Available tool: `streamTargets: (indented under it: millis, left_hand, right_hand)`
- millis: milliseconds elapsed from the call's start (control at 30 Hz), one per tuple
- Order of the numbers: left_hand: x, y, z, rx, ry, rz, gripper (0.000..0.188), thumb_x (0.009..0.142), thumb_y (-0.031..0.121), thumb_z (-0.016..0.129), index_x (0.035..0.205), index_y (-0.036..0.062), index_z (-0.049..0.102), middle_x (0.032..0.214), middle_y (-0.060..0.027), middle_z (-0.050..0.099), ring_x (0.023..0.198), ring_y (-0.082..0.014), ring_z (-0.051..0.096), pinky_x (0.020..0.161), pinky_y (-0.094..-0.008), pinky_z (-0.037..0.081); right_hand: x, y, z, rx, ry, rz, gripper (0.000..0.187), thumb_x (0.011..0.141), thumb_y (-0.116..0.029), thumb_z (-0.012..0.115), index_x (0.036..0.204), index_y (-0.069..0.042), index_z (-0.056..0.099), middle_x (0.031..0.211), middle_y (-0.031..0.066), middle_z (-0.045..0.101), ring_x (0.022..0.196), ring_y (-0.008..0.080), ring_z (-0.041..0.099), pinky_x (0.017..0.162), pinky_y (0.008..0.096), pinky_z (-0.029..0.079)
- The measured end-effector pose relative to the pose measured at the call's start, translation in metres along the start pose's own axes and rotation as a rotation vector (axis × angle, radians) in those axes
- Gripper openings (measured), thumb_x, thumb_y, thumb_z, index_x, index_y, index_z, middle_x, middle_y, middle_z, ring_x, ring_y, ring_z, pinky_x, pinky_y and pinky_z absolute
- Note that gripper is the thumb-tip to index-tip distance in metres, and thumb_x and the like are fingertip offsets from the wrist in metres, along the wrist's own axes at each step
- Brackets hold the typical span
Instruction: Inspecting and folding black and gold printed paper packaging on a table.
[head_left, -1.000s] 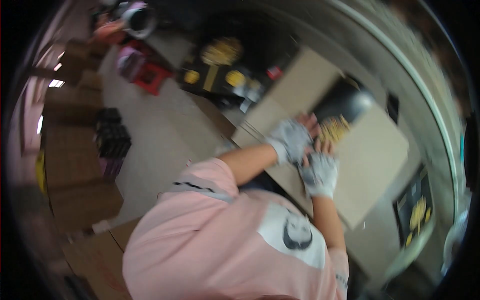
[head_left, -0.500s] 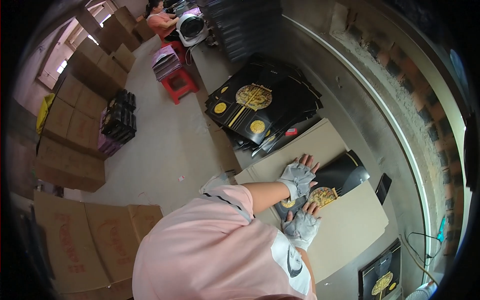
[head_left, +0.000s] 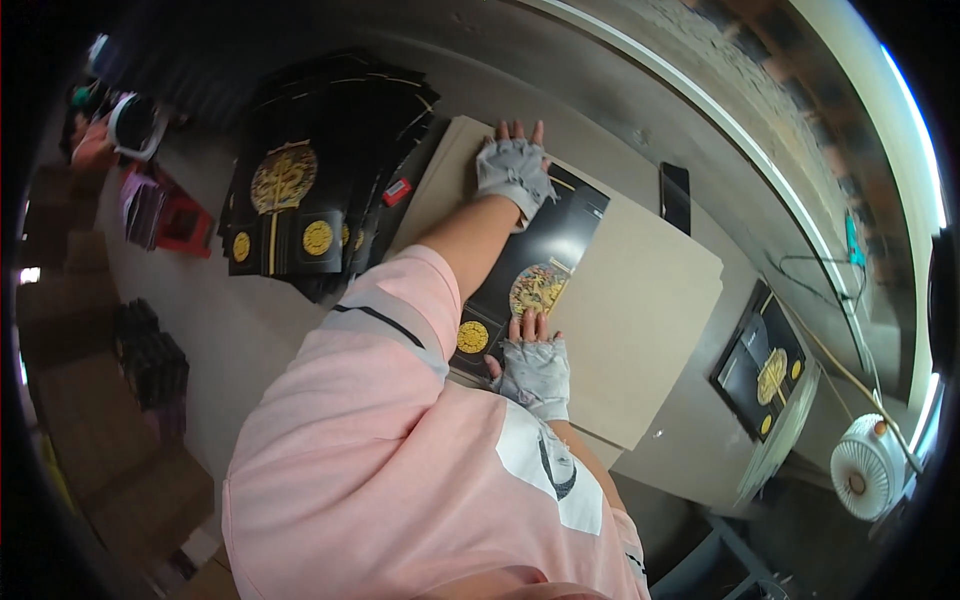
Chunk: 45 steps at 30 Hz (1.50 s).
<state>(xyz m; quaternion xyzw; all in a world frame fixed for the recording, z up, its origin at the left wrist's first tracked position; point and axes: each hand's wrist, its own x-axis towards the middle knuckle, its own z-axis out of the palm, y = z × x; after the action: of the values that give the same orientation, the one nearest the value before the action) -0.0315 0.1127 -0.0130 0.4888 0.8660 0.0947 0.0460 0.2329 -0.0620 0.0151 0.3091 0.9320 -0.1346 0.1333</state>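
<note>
A black printed sheet (head_left: 545, 225) with a round food picture and a yellow disc lies flat across grey-beige cardboard (head_left: 645, 300) on the table. Both my hands wear grey fingerless gloves. My left hand (head_left: 515, 168) rests palm down at the far end of the sheet, fingers spread over the cardboard's far edge. Nearer to me, my right hand (head_left: 535, 368) presses on the sheet's near part, beside the yellow disc, with its fingers stretched out. Neither hand grasps anything.
A fanned stack of black printed sheets (head_left: 330, 130) lies to the left, with a small red box (head_left: 397, 192) beside it. A phone (head_left: 675, 190) sits beyond the cardboard. At right are another black printed piece (head_left: 750, 350) and a small white fan (head_left: 862, 465). Red stool (head_left: 185, 222) stands far left.
My left hand has slid away from my right hand to the sheet's far end. The sheet's curled end now lies flat. The view has turned, shifting the stack leftward.
</note>
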Motion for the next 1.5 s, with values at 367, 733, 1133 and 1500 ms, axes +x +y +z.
streamTargets:
  millis: [367, 733, 1133, 1500]
  left_hand:
    - [-0.002, -0.028, 0.037, 0.069, 0.324, 0.156, 0.071, 0.102, 0.046, 0.054, 0.162, 0.0142, 0.032, 0.163, -0.0234, 0.034, 0.148, -0.0481, 0.032, 0.120, -0.0577, 0.032]
    - [-0.276, -0.083, -0.018, 0.169, -0.156, 0.088, 0.073, 0.103, 0.045, 0.051, 0.160, 0.0035, 0.032, 0.166, -0.0242, 0.029, 0.154, -0.0439, 0.027, 0.124, -0.0552, 0.025]
    - [-0.261, -0.068, -0.017, -0.329, -0.022, 0.086, 0.081, 0.099, 0.035, 0.061, 0.160, -0.0040, 0.024, 0.150, -0.0322, 0.047, 0.139, -0.0445, 0.048, 0.115, -0.0460, 0.040]
    - [-0.194, -0.096, 0.066, -0.386, 0.054, 0.006, 0.078, 0.094, 0.022, 0.072, 0.157, -0.0033, 0.034, 0.142, -0.0314, 0.056, 0.131, -0.0432, 0.056, 0.110, -0.0440, 0.046]
  right_hand:
    - [0.001, 0.001, 0.001, -0.063, 0.035, -0.032, 0.079, 0.099, -0.061, 0.048, 0.157, -0.007, 0.042, 0.166, 0.0180, 0.034, 0.155, 0.0346, 0.029, 0.120, 0.0610, 0.028]
    - [-0.004, 0.002, 0.006, -0.085, 0.074, -0.021, 0.084, 0.098, -0.066, 0.044, 0.159, -0.008, 0.039, 0.168, 0.0176, 0.031, 0.157, 0.0336, 0.026, 0.122, 0.0591, 0.026]
    - [-0.012, 0.003, 0.004, -0.054, 0.140, -0.025, 0.082, 0.099, -0.061, 0.048, 0.159, -0.006, 0.039, 0.167, 0.0174, 0.033, 0.156, 0.0330, 0.029, 0.122, 0.0560, 0.027]
    - [-0.056, 0.071, 0.042, 0.133, 0.457, 0.619, 0.069, 0.102, -0.047, 0.051, 0.150, 0.002, 0.048, 0.158, 0.0254, 0.043, 0.152, 0.0375, 0.033, 0.126, 0.0467, 0.025]
